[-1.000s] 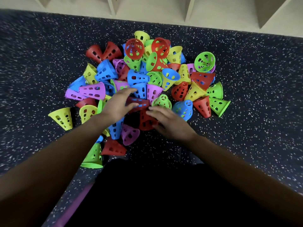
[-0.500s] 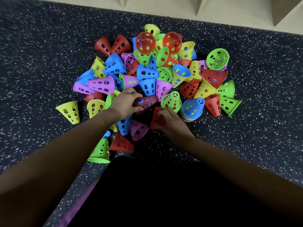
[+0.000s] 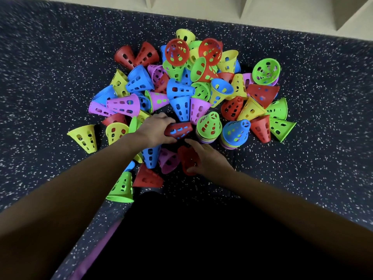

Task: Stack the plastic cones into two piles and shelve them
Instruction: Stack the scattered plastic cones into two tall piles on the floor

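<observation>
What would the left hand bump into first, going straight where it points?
Probably the green-topped stack: the red cone in the left hand points at it, though depth is unclear.

I am holding both bare forearms stretched in from the lower corners of the frame toward its centre. My left hand (image 3: 156, 131) is curling its fingers around a sideways red cone (image 3: 179, 130). My right hand (image 3: 209, 158), just lower right, is gripping another red cone (image 3: 187, 160).

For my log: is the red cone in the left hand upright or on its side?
On its side: the red cone, gripped by the left hand, has its narrow end pointing sideways.
</observation>
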